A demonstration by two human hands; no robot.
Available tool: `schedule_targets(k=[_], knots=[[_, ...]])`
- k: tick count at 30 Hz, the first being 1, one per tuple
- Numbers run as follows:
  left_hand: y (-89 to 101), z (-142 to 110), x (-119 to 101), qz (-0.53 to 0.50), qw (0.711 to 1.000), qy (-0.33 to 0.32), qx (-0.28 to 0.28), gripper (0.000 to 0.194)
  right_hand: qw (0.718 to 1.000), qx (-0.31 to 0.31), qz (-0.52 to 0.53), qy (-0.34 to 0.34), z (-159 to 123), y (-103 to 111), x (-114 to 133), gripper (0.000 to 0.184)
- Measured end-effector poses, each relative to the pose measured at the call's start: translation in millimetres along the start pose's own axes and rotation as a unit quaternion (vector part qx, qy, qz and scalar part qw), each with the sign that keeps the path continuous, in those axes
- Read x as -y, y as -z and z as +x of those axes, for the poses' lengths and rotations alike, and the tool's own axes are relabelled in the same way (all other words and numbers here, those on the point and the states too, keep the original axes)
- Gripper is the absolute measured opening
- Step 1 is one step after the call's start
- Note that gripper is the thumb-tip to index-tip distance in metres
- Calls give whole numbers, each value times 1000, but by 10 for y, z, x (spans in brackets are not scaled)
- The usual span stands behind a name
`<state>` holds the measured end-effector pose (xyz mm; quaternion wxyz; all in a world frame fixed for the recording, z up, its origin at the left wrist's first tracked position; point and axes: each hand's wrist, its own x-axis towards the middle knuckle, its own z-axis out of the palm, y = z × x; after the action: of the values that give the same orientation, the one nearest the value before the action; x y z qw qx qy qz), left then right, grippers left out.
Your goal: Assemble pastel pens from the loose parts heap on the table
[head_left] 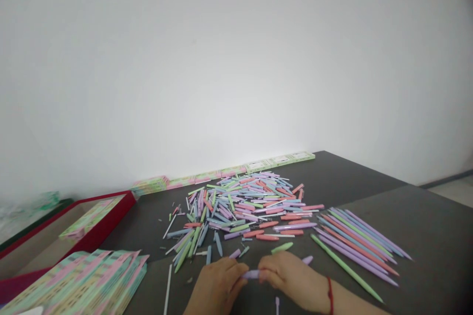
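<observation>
Near the table's front edge, both my hands grip one purple pen (252, 274), whose middle shows between them. My left hand (218, 280) pinches its left end, and my right hand (283, 275), with a red string at the wrist, closes round the right part. A purple tip (307, 260) shows just beyond my right hand. Just behind my hands lie a loose green pen piece (282, 248) and a small blue-green clip-like part (244, 251). A short purple part (277, 305) lies in front.
A large heap of pastel pen parts (244, 206) covers the table's middle. Several whole pens (358, 246) lie in a row on the right. On the left are fanned printed packets (81, 280) and a red box (127, 201). Flat cartons (281, 159) line the wall. A white stick (168, 288) lies in front.
</observation>
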<state>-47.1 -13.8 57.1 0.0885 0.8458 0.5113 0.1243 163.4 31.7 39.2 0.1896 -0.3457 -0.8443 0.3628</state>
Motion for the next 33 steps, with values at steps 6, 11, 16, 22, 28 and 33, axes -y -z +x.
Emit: schedule_targets(k=[6, 11, 16, 22, 28, 33], knots=[[25, -16, -30, -146, 986, 67, 43, 19, 957, -17, -270, 101, -38, 15, 60, 25], [41, -37, 45, -325, 932, 90, 134, 34, 940, -14, -299, 166, -59, -5, 122, 26], [52, -58, 70, -394, 893, 98, 192, 37, 965, -10, -225, 133, -75, -21, 130, 18], [132, -47, -16, -261, 959, 99, 57, 18, 983, -25, 180, -20, 15, -72, 47, 17], [137, -18, -111, -156, 984, 82, 5, 14, 911, -82, 402, -47, 151, -222, 19, 38], [62, -6, -143, -222, 972, 64, -33, 21, 879, -162, 446, -35, 126, -262, 111, 40]])
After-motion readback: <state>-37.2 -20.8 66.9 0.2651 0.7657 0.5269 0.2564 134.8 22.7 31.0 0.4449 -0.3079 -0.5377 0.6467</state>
